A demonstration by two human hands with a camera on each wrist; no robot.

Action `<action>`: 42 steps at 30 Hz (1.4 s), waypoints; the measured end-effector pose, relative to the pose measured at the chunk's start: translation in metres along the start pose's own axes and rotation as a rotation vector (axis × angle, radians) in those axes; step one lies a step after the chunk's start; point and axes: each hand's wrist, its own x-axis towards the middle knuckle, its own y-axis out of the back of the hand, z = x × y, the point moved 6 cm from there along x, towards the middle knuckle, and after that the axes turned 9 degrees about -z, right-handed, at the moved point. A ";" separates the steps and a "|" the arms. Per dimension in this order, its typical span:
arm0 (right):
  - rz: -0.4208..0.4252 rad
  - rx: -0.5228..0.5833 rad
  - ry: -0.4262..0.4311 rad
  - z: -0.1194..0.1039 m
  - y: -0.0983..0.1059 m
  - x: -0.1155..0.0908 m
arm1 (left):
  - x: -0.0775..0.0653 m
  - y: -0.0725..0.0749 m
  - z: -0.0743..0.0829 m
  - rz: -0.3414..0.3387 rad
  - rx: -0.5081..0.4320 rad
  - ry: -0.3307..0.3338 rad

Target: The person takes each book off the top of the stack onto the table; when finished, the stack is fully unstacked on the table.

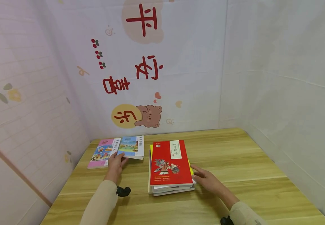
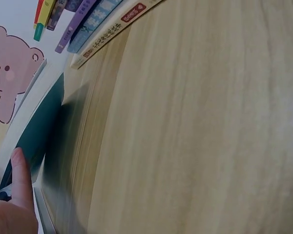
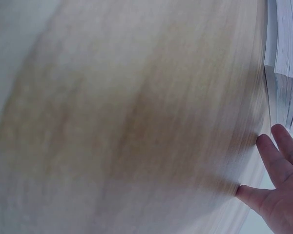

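Observation:
My left hand [image 1: 115, 165] pinches the near left corner of a book with a blue cover [image 1: 129, 145]. In the left wrist view a finger lies along the book's dark, shaded underside [image 2: 45, 119], which is tilted up off the table. A pink-covered book [image 1: 101, 153] lies just left, partly overlapped by the blue one and the hand. My right hand [image 1: 207, 179] has its fingers spread at the right side of a book stack, topped by a red book [image 1: 166, 157]. In the right wrist view those fingertips are beside the stack's page edges [image 3: 283, 48], holding nothing.
The wooden table [image 1: 221, 150] meets a printed cloth wall [image 1: 190, 93] at the back and a white wall [image 1: 291, 109] on the right. Yellow edges of another book [image 1: 191, 170] show beneath the red one. Several coloured spines [image 2: 105, 22] appear in the left wrist view.

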 end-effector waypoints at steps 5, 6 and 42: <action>-0.005 0.003 -0.007 0.000 -0.001 0.001 | 0.003 -0.001 0.002 -0.013 0.001 0.000; -0.005 0.000 -0.008 0.000 -0.001 0.001 | 0.003 -0.002 0.002 -0.019 0.007 0.002; 0.008 -0.009 -0.016 -0.001 0.001 -0.002 | -0.033 -0.060 0.027 -0.204 0.412 -0.111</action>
